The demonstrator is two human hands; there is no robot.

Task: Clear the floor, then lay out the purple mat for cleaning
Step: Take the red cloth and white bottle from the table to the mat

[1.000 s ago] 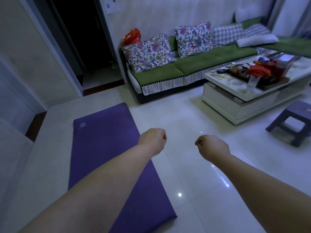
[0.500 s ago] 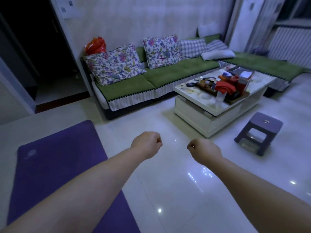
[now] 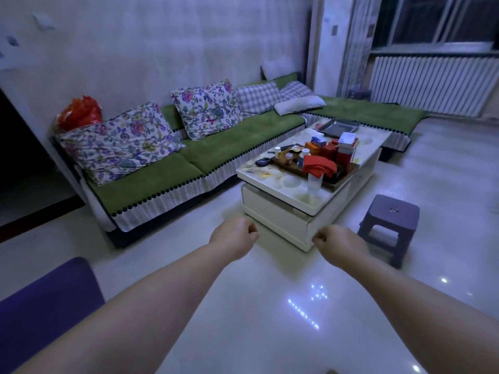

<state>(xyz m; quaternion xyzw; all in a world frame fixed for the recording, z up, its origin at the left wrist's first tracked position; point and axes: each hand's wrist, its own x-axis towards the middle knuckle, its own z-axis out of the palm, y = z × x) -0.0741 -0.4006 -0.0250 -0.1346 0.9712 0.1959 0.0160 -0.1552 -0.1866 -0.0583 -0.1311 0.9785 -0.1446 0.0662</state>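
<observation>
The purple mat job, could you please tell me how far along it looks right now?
Done, apparently: the purple mat lies flat on the floor at lower left, though only part of it shows. In hand: nothing; the left hand and right hand are empty fists held out in front. Left: a grey stool stands on the tiles beside the coffee table; no cleaning has started.

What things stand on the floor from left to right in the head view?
purple mat → green sofa → white coffee table → grey stool
</observation>
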